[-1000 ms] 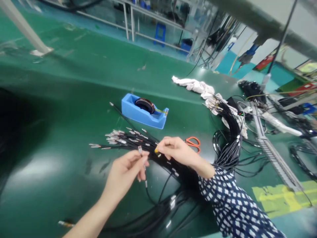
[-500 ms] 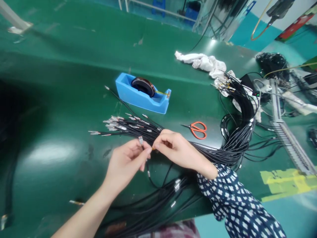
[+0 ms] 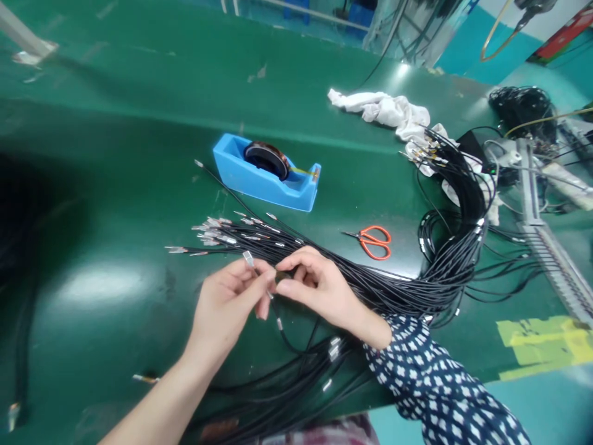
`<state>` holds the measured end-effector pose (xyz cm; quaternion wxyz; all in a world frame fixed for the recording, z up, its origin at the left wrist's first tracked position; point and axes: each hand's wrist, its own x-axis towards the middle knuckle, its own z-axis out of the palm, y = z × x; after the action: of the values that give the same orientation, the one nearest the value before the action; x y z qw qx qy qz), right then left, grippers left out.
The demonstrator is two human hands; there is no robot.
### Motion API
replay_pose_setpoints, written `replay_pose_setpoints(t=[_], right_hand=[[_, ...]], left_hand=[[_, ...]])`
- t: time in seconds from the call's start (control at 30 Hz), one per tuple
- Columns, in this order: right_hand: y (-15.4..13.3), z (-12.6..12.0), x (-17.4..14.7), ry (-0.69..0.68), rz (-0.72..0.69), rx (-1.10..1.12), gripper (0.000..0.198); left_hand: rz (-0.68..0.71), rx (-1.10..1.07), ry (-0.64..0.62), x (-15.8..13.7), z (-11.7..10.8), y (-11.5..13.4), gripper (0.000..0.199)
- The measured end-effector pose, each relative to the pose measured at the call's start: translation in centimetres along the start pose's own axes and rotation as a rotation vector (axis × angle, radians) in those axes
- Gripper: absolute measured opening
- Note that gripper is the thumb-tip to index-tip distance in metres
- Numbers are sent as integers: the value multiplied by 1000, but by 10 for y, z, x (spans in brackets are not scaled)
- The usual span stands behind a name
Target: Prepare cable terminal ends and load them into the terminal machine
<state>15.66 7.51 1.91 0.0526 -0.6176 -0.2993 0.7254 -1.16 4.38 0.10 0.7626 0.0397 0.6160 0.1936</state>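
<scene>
Held thin black cable [image 3: 284, 339] pinched in left hand [image 3: 227, 296], pale connector [image 3: 249, 258] just above fingertips. Pinched dark piece [image 3: 281, 277], possibly tape, in right hand [image 3: 319, 287] alongside. Judged cable light, flexible; connector delicate, best gripped behind.

Tape disp [image 3: 264, 188] bhd cables [image 3: 375, 279]

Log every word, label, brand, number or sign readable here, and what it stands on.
None can be read.
White bands on the black cables: any print is too small to read.
Dark marks on the yellow tape: too unclear to make out as text.
Blue tape dispenser: no lettering visible.
</scene>
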Motion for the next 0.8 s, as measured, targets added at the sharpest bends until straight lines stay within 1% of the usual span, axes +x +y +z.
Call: replay_pose_setpoints(t=[0.13, 0.23, 0.3, 0.37, 0.5, 0.67, 0.8], right_hand=[[3, 6, 1, 78, -24, 50, 16], [2, 2, 4, 102, -26, 81, 16], [0, -3, 6, 91, -22, 87, 16], [-4, -7, 6, 62, -32, 91, 15], [-10, -12, 7, 1, -16, 107, 15], [-12, -11, 7, -16, -22, 92, 17], [-10, -11, 8, -10, -31, 94, 17]], left_hand=[[2, -19, 15, 0, 0, -1, 18], [36, -62, -27, -1, 2, 1, 18], [84, -87, -51, -3, 3, 4, 27], [115, -54, -72, -5, 5, 6, 33], [78, 46, -108, -10, 7, 5, 38], [59, 53, -91, -13, 7, 2, 38], [66, 60, -115, -13, 5, 2, 34]])
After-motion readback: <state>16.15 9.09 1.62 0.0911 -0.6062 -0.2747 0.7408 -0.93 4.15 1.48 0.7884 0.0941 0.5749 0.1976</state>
